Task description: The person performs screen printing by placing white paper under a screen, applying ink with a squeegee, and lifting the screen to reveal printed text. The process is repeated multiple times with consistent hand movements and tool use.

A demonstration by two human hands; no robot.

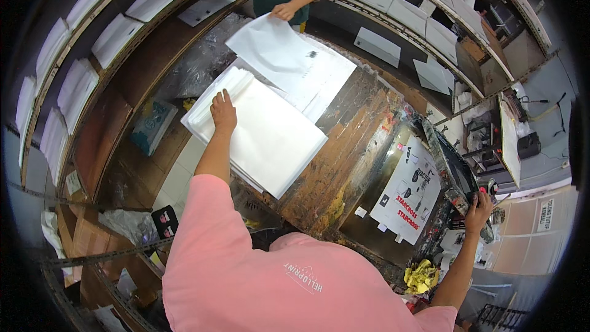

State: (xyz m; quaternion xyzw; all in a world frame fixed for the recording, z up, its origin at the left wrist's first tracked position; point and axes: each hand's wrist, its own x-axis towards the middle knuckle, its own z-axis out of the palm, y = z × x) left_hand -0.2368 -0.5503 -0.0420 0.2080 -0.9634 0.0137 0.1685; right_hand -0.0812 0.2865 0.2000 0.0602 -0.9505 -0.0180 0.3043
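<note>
My left hand lies on a thick stack of white sheets at the left of the worktable, its fingers stretched out over the top sheet. Far to the right, my right hand grips the near end of a screen printing frame, which is tilted up off the table. Left of the frame, a white sheet with black and red print lies on a flat, shiny board. Across the table a person's hand holds up the corner of another white sheet.
The worktable is wooden and paint-stained. More printed sheets lie behind the stack. Racks with white sheets curve along the left and back. A crumpled yellow wad sits by my right forearm. Cardboard boxes stand lower left.
</note>
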